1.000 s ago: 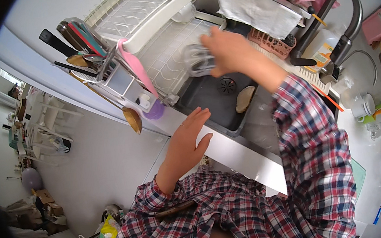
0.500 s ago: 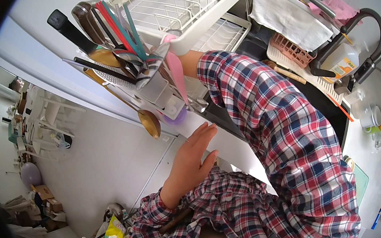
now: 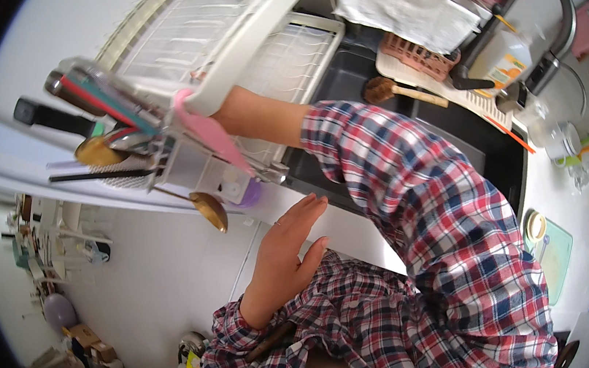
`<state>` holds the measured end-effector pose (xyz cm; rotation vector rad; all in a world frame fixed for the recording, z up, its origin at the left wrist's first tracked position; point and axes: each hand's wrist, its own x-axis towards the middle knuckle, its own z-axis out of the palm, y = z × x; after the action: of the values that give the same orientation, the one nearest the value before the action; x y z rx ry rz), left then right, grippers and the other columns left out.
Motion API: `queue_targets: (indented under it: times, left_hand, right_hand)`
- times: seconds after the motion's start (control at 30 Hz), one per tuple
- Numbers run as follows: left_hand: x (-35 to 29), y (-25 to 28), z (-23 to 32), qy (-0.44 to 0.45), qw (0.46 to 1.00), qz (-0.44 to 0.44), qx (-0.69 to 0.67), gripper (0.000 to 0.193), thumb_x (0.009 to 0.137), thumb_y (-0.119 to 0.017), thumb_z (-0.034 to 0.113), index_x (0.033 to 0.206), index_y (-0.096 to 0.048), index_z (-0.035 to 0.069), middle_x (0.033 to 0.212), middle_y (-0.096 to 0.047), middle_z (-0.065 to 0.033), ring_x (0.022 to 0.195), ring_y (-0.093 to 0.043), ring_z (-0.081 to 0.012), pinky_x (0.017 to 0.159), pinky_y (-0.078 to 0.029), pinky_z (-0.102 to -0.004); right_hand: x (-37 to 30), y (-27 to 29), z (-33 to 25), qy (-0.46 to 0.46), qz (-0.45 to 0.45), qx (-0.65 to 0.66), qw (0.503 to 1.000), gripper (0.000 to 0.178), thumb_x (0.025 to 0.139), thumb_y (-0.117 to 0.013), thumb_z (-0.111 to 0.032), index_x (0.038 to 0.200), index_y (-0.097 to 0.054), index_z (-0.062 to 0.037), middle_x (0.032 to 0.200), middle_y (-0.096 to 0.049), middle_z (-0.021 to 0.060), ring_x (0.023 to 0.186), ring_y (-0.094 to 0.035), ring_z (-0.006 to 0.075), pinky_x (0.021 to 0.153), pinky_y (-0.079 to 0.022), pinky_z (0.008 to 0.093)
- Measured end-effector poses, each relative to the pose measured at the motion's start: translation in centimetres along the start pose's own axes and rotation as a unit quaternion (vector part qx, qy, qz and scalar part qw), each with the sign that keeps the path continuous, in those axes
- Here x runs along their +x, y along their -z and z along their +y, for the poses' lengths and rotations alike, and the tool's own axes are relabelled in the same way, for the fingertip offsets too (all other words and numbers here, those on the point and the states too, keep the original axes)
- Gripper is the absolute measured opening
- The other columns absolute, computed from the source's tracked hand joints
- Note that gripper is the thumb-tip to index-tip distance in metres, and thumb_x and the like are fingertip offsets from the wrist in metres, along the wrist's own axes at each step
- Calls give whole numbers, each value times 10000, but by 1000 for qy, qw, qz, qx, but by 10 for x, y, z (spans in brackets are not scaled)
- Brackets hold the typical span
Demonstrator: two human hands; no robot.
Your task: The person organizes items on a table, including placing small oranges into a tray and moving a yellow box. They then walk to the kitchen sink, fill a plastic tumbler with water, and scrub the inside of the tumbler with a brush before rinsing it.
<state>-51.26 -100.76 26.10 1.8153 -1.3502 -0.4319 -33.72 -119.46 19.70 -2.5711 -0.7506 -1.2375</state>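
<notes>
My left hand (image 3: 285,255) hovers in front of the counter edge, fingers stretched out, thumb apart, holding nothing. The right arm reaches up and left to a white wire dish rack (image 3: 248,46). Only the wrist side of my right hand (image 3: 233,112) shows; its fingers are hidden behind the rack's white frame, so their grip cannot be made out. Beside that wrist hangs a pink utensil (image 3: 207,132). A utensil holder (image 3: 184,157) at the rack's near left end carries several upright handles, a slotted spoon and a gold ladle (image 3: 209,210).
A lower white drip rack (image 3: 294,59) sits beside the black sink (image 3: 361,65). Over the sink lie a brush (image 3: 404,91), a pink basket (image 3: 417,55) and a white cloth (image 3: 402,9). The dark faucet (image 3: 567,11) arches at right. A green board (image 3: 558,262) lies on the counter.
The dish rack and its utensil holder now appear further left, with my right wrist following. More of the lower rack and sink shows. My left hand keeps nearly the same pose.
</notes>
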Motion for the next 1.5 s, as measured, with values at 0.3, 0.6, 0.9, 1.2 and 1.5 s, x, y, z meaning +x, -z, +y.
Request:
queue_targets:
  times: [0.3,0.6,0.9,1.2,1.5]
  left_hand:
    - [49,-77,37,-125,978,-121,-113,304,840,-576,8,1143,-602,8,1051,-674,-143,965,-641,-325,815,-500,-387]
    - [56,-150,90,-117,984,-94,-94,344,839,-543,-60,1177,-590,-15,1075,-685,-115,966,-652,-220,845,-484,-302]
    - [53,-193,107,-101,974,-188,-80,340,879,-513,-78,1213,-570,-47,1113,-665,-154,1063,-635,-220,943,-480,-323]
    - [56,-196,114,-97,976,-189,-41,341,870,-525,-72,1203,-584,-31,1111,-669,-134,1063,-632,-209,947,-476,-324]
    - [45,-182,104,-72,982,-167,-42,332,867,-523,-63,1190,-593,-30,1108,-668,-129,1067,-628,-210,952,-471,-326]
  right_hand:
    - [-160,261,-105,-447,-100,48,888,227,730,-720,-177,907,-683,-39,898,-642,112,881,-608,302,822,-490,387]
    - [-332,350,-249,-710,12,-130,692,583,681,-797,-156,1207,-573,-39,1085,-634,148,1022,-595,334,835,-509,397]
    - [-477,451,-299,-857,134,-255,427,453,707,-784,-204,1083,-627,-6,928,-678,138,765,-654,260,691,-523,354]
    - [-524,426,-212,-813,65,-284,504,245,748,-669,-128,965,-666,-14,894,-682,151,822,-658,302,763,-516,385]
    - [-546,422,-196,-837,-17,-281,469,124,777,-626,-134,856,-687,-59,918,-676,197,865,-645,367,794,-519,442]
